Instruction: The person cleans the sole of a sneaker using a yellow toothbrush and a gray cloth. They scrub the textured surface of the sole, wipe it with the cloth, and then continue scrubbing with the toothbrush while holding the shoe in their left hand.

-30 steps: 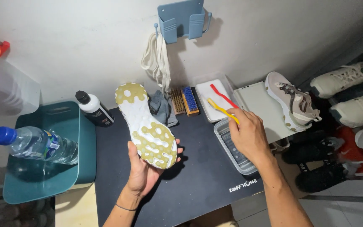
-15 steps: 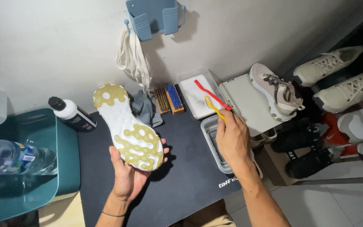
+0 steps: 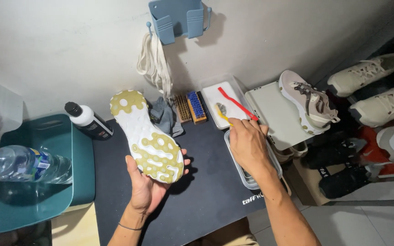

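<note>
Nearest the camera, the left hand point(image 3: 147, 189) cups a white sneaker with an olive-and-white lugged sole point(image 3: 147, 136), sole up, fingers wrapped around the heel end while the toe points toward 11 o'clock. Only the heel rests in the palm, so I judge the long unsupported toe could tip out of the grip if pressed hard.

At 3 o'clock from the shoe, the right hand point(image 3: 248, 145) has its fingers closed on the handles of a yellow small brush point(image 3: 221, 112) and a red thin brush point(image 3: 236, 103), both lying over a white rectangular tray point(image 3: 213, 91). Pinching two handles at once risks one slipping free, in my view. Beneath the wrist sits a clear plastic box point(image 3: 251, 180) on the dark desk mat point(image 3: 206, 200), close enough that the forearm could knock it.

At 9 o'clock, a clear water bottle with a blue cap point(image 3: 21, 165) lies on a teal plastic tub point(image 3: 42, 200) and looks liable to roll. Farther off, at 12 o'clock, stand a white bottle with a black cap point(image 3: 87, 120), a grey crumpled cloth point(image 3: 164, 116) and two wooden block brushes point(image 3: 190, 107); white laces point(image 3: 155, 64) hang below a blue wall holder point(image 3: 178, 19). A beige sneaker point(image 3: 307, 102) rests on a pale flat box point(image 3: 272, 114) at 2 o'clock.
</note>
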